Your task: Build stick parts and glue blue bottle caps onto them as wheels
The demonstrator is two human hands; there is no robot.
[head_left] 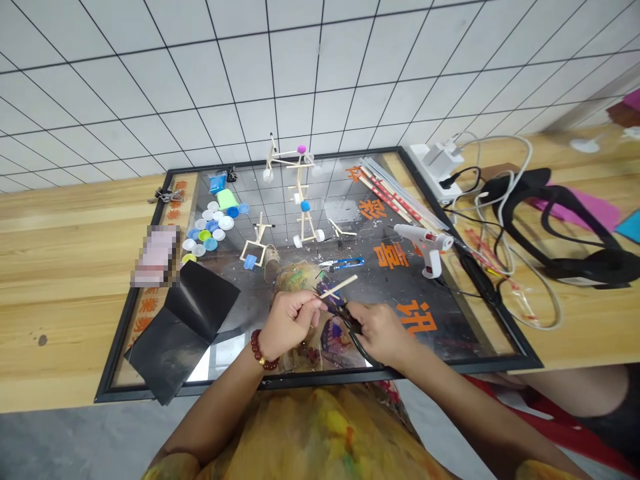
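My left hand [293,323], with a beaded bracelet on its wrist, is closed in a pinch near the front of the glass board. Its fingertips meet one end of a pale wooden stick [345,283] and a thin dark piece. In my right hand [383,333] are dark-handled scissors [357,337], their blades pointing at my left fingertips. Beyond the hands lies a blue cutter [349,263]. Small stick models with bottle-cap wheels stand farther back, one with a blue cap [305,206] and another with a blue square [250,261].
A white glue gun [427,247] and a bundle of sticks [395,193] lie at the right. Left are coloured caps [205,235] and black sheets [173,340]. A power strip [435,170], cables and a black headband [565,233] are far right. A person's leg [575,393] shows below.
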